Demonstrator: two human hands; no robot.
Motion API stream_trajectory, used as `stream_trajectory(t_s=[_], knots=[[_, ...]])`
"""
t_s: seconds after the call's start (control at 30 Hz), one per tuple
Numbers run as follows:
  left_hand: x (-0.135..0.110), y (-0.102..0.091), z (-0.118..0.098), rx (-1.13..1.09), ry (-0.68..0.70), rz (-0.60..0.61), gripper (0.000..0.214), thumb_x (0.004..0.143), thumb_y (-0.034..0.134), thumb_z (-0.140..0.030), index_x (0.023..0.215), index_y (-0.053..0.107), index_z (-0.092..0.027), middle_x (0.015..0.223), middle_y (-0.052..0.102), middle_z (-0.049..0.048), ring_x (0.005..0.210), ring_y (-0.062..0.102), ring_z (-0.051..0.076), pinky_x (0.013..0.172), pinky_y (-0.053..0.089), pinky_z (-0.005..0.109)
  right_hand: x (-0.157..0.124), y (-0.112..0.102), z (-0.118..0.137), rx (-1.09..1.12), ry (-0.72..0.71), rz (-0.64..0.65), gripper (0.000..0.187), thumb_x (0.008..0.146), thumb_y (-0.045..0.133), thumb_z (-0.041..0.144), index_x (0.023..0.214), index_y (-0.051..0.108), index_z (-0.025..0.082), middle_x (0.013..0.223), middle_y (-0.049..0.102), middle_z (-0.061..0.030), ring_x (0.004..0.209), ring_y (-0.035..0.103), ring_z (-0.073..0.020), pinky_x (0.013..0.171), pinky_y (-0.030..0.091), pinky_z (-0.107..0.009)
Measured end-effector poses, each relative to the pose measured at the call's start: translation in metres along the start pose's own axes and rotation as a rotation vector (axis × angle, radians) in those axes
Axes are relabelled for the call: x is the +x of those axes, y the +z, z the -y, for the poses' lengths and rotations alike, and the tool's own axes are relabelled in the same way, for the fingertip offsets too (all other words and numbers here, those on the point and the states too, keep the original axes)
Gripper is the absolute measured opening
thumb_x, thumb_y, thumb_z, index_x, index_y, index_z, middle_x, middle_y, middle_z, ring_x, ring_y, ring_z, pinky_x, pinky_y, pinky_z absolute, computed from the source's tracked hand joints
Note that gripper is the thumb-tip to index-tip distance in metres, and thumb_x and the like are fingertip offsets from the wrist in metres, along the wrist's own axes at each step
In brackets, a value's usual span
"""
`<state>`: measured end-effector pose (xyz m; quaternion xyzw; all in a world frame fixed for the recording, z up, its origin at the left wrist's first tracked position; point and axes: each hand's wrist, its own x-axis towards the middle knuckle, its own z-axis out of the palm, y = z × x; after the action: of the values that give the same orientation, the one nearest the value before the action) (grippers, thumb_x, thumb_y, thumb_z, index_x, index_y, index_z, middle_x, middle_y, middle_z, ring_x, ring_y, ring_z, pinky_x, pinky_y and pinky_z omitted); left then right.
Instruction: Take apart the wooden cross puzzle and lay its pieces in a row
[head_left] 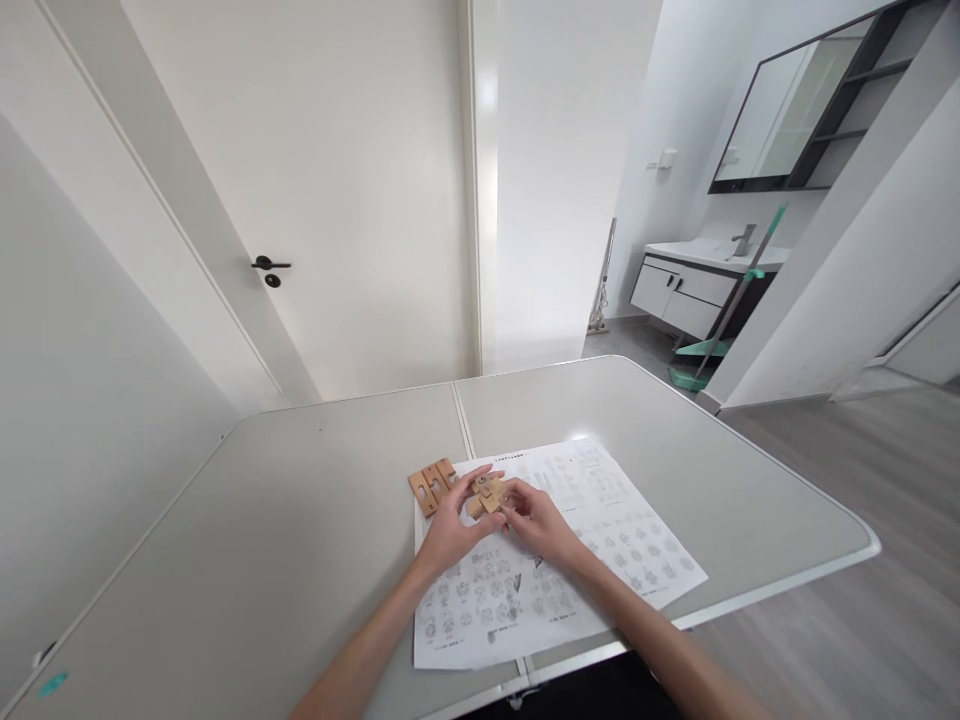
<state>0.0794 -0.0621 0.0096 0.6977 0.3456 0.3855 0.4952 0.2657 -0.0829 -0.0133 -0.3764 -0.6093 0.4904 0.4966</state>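
Note:
My left hand (454, 525) and my right hand (541, 522) meet over a printed instruction sheet (600, 520) on the grey table (262, 520). Between their fingertips they hold a small cluster of wooden puzzle pieces (489, 493), partly hidden by the fingers. Both hands grip it from opposite sides. Three loose notched wooden pieces (432, 483) lie side by side just left of the sheet's far corner, close to my left hand and apart from it.
The table has a seam down its middle and rounded edges; the right edge (862, 540) is near the sheet. A white door with a black handle (270, 268) stands behind. A bathroom vanity (697, 285) and a green mop (720, 320) are at the right.

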Motion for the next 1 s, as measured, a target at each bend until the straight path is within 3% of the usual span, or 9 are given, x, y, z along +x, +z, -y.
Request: stream_trajectory(t_s=[0.27, 0.67, 1.0], knots=[[0.0017, -0.0022, 0.0002, 0.072, -0.012, -0.011, 0.056, 0.087, 0.072, -0.035, 0.14, 0.056, -0.025, 0.139, 0.065, 0.0107, 0.127, 0.062, 0.029, 0.111, 0.049, 0.046, -0.0003, -0.0002, -0.0028, -0.094, -0.038, -0.071, 0.018, 0.092, 0.068, 0.04, 0.091, 0.062, 0.022, 0.061, 0.061, 0.0036, 0.057, 0.057, -0.0161, 0.06, 0.041, -0.027], [0.0053, -0.008, 0.0023, 0.136, -0.032, 0.02, 0.046, 0.086, 0.072, -0.036, 0.128, 0.062, -0.022, 0.12, 0.073, 0.0093, 0.116, 0.068, 0.029, 0.105, 0.052, 0.043, -0.0041, -0.0032, -0.0003, -0.199, -0.047, -0.072, 0.013, 0.093, 0.068, 0.036, 0.092, 0.063, 0.024, 0.057, 0.06, 0.0039, 0.054, 0.054, -0.0161, 0.056, 0.036, -0.027], [0.0043, -0.0078, -0.0003, 0.184, 0.019, 0.02, 0.047, 0.086, 0.07, -0.031, 0.131, 0.06, -0.023, 0.124, 0.071, 0.008, 0.116, 0.067, 0.026, 0.107, 0.05, 0.041, -0.0037, -0.004, -0.002, -0.145, 0.014, -0.091, 0.016, 0.09, 0.069, 0.036, 0.093, 0.061, 0.023, 0.052, 0.06, 0.0054, 0.051, 0.055, -0.0155, 0.057, 0.039, -0.027]])
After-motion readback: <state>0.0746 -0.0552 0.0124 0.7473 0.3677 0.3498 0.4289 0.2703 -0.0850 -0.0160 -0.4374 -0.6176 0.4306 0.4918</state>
